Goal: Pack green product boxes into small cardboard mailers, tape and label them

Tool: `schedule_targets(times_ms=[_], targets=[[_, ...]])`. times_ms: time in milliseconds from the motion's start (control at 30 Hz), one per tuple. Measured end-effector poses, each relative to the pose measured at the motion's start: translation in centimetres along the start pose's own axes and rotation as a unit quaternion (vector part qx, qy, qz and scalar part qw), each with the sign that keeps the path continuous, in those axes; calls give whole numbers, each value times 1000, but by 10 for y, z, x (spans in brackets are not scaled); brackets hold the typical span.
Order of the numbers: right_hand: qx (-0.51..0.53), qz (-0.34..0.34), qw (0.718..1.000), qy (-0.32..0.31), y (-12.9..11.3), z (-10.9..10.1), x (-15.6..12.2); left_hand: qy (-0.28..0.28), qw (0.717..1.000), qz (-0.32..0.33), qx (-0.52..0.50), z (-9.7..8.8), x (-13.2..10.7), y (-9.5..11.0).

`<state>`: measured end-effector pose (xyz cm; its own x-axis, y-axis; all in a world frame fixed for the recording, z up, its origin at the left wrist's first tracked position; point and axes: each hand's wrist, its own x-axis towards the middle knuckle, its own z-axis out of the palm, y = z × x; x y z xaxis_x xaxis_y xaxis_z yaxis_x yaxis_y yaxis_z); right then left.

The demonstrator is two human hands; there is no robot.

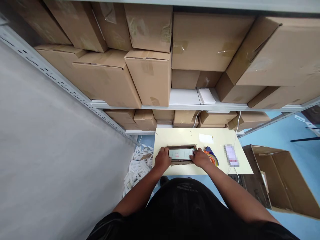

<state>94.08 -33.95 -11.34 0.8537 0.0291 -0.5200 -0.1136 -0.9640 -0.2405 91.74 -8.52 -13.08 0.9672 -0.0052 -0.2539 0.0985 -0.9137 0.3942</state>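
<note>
On the pale yellow table [165, 135] lies a small open cardboard box [182, 163] with a flat, pale green packet [180, 153] inside, faint print on its top. My left hand [163, 158] is closed round the box's left end. At the opposite end my right hand [200, 157] grips the box wall, its fingertips reaching over the packet's right end. Just beyond my right hand is a tape dispenser [211, 155], blue and orange with a roll of tape.
A white card [206, 138] and a blurred phone [231, 155] with a cable lie on the table. Shelves [185, 96] of cardboard cartons rise behind it. A large open carton [282, 180] stands right; white scraps [136, 170] cover the floor left, beside a grey wall [62, 150].
</note>
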Motion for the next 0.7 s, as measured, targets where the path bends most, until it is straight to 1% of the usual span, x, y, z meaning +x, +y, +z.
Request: schedule_targets(times_ms=[100,200,267,367,433,500,567,633,667,700], targets=[[-66,-6,997,-26,-1,-2,8,34,999,12,-31,7,-6,-8],[-101,-20,993,-49,1,-4,18,78,995,19,-58,19,-10,-19],[-119,-20,991,-54,1,-3,22,91,991,17,-99,29,-11,-24],[-145,-4,989,-32,-5,2,24,89,982,6,-164,40,-13,-27],[-153,-3,988,-3,-11,4,21,84,978,-6,-188,44,-15,-27],[-155,-13,988,26,-12,6,15,94,971,-19,-218,46,-19,-27],[-148,-14,986,78,-5,7,7,121,955,-35,-269,48,-23,-28],[-127,9,984,126,10,8,0,150,927,-71,-338,53,-27,-29],[-110,25,985,130,19,9,-2,159,910,-98,-371,56,-29,-30],[-88,42,989,114,29,11,-2,164,892,-128,-401,60,-31,-30]])
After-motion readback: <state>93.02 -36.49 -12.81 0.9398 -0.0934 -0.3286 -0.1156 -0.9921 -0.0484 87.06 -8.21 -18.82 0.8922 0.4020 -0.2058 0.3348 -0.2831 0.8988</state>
